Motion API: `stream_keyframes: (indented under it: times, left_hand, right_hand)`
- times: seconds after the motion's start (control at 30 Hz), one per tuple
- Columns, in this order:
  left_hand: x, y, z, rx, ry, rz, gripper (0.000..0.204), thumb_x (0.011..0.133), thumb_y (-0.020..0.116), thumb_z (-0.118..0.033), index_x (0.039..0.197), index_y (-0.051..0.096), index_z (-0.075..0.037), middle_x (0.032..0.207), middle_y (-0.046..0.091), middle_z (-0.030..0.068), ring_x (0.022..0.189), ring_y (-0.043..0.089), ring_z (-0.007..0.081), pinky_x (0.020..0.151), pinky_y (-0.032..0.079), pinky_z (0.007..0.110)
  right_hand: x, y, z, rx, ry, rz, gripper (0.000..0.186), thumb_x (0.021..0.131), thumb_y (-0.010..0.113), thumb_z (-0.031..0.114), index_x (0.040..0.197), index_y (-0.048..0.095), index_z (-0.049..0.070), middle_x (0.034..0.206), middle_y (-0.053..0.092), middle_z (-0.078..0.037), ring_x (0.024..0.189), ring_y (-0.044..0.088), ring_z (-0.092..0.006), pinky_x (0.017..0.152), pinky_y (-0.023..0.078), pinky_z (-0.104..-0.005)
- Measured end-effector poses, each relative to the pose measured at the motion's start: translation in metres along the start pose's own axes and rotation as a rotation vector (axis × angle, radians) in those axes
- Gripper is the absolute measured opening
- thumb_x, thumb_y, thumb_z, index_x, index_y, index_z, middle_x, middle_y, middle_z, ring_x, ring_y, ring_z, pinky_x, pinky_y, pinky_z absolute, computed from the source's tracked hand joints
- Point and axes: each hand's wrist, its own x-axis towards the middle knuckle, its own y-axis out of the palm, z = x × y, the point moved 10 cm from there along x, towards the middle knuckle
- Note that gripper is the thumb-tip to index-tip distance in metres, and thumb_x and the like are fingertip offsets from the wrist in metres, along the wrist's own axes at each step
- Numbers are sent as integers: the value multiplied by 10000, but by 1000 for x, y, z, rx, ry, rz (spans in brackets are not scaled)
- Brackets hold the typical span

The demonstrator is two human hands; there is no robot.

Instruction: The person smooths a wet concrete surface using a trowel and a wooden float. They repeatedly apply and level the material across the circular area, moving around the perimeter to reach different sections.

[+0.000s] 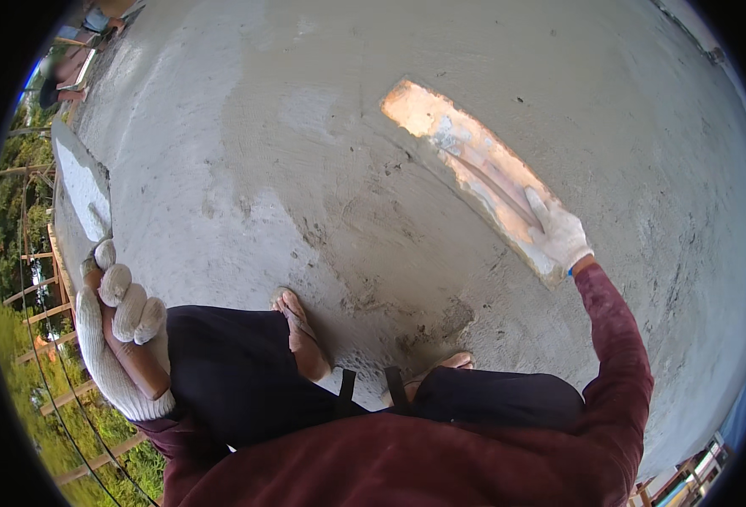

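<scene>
At the left, my left hand (123, 317) in a white knit glove is wrapped round the brown handle of a trowel (84, 188). The trowel's blade points away from me, smeared with pale wet cement. My right hand (559, 232), also gloved, grips the near part of a long wooden float (470, 156). The float lies slanted on the grey wet cement surface (305, 152), its far end to the left, with cement smears along its edges. My right thumb rests along the raised grip strip; the fingers' undersides are hidden.
My sandalled feet (301, 325) stand on the cement, which has rough, pitted patches (432, 325) just ahead of them. Wooden framing (51, 313), cables and green plants lie beyond the left edge. At the far left, another person (73, 68) is partly visible.
</scene>
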Motion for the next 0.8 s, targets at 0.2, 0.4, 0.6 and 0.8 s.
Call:
stream_keyframes:
  times: [0.2, 0.4, 0.6, 0.8]
  left_hand:
    - [26, 1, 11, 70, -88, -36, 395, 1127, 429, -208, 1433, 378, 37, 952, 471, 35, 655, 432, 94, 604, 402, 265]
    - [32, -22, 1, 172, -117, -75, 425, 1103, 482, -197, 1446, 400, 40, 958, 503, 27, 626, 439, 84, 575, 406, 259]
    - [41, -15, 5, 302, -139, -124, 501, 1051, 576, -220, 1460, 425, 27, 953, 578, 39, 609, 495, 90, 563, 427, 244]
    - [48, 7, 12, 314, -124, -29, 515, 1048, 586, -220, 1460, 412, 36, 946, 570, 46, 606, 497, 97, 565, 436, 252]
  right_hand:
    - [-173, 69, -45, 122, 257, -315, 763, 848, 748, 253, 1534, 443, 116, 1261, 652, -191, 1109, 667, -402, 905, 547, -479]
    - [-217, 100, -54, 125, 464, -402, 809, 855, 728, 259, 1572, 383, 111, 1318, 638, -205, 1109, 669, -389, 891, 564, -483]
    - [-88, 55, -8, 169, 391, -162, 810, 896, 703, 316, 1608, 329, 215, 1126, 656, -173, 1038, 680, -372, 852, 576, -482]
    - [-3, 21, 72, 184, 201, -192, 707, 937, 670, 294, 1584, 388, 249, 1054, 662, -190, 956, 691, -378, 803, 577, -501]
